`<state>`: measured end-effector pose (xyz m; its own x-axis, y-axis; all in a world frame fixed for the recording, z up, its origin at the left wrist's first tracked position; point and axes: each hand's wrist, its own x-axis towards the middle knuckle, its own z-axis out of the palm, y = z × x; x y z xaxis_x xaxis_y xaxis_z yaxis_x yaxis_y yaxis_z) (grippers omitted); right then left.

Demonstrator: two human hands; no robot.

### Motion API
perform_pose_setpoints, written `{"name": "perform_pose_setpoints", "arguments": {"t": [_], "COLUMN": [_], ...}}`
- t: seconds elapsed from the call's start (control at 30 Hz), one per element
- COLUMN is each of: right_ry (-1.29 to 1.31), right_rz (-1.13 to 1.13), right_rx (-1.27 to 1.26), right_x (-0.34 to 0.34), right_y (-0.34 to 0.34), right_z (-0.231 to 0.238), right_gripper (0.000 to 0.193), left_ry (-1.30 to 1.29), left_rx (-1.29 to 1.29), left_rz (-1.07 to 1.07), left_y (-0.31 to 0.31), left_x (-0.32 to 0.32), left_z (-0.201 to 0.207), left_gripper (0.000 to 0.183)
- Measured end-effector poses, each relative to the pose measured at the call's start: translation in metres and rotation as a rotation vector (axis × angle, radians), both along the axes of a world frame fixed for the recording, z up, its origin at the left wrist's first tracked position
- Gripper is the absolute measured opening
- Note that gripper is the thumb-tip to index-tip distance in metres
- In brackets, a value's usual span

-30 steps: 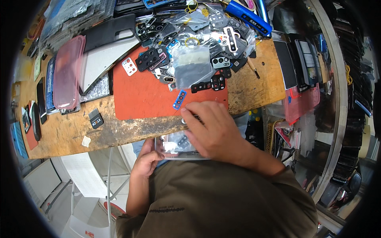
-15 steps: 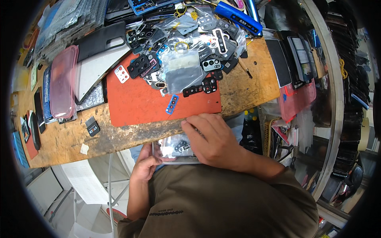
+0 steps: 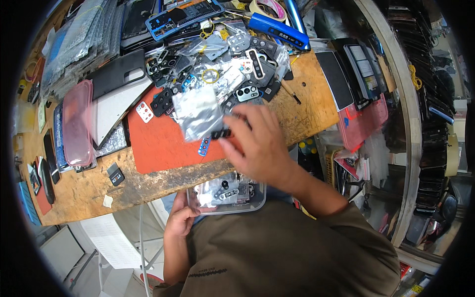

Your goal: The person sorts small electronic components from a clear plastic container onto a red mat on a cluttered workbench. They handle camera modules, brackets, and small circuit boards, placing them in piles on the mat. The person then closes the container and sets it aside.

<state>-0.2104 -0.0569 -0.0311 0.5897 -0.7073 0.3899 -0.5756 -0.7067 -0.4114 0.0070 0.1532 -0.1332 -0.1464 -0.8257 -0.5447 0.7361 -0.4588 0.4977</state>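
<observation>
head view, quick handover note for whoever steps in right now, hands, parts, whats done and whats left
Left hand: holds the left edge of a clear plastic tray just below the workbench edge.
Right hand: open, fingers spread, over the red mat, close to a black camera-lens part; holding nothing that shows.
Parts: the tray holds several small bagged and loose lens parts. A silver foil bag and a heap of lens frames lie on the mat's far side.
Done: some parts are in the tray.
Left: most of the heap is on the bench, unsorted.
</observation>
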Motion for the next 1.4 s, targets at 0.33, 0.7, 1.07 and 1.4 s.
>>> {"name": "perform_pose_setpoints", "arguments": {"t": [0.33,0.7,1.07,1.4], "right_ry": [-0.154,-0.610,-0.371,0.134], "right_rz": [0.063,0.087,0.365,0.546], "right_rx": [0.028,0.844,0.107,0.168], "right_x": [0.015,0.036,-0.022,-0.068], "right_y": [0.008,-0.008,0.019,0.066], "right_z": [0.007,0.009,0.036,0.003], "right_gripper": [0.042,0.022,0.010,0.027], "left_ry": [-0.005,-0.028,-0.025,0.011], "left_rx": [0.011,0.017,0.063,0.012], "left_rz": [0.021,0.001,-0.024,0.002], "left_y": [-0.005,-0.002,-0.008,-0.007], "left_x": [0.004,-0.001,0.004,0.001], "left_z": [0.014,-0.001,0.016,0.010], "left_gripper": [0.103,0.102,0.105,0.106]}}
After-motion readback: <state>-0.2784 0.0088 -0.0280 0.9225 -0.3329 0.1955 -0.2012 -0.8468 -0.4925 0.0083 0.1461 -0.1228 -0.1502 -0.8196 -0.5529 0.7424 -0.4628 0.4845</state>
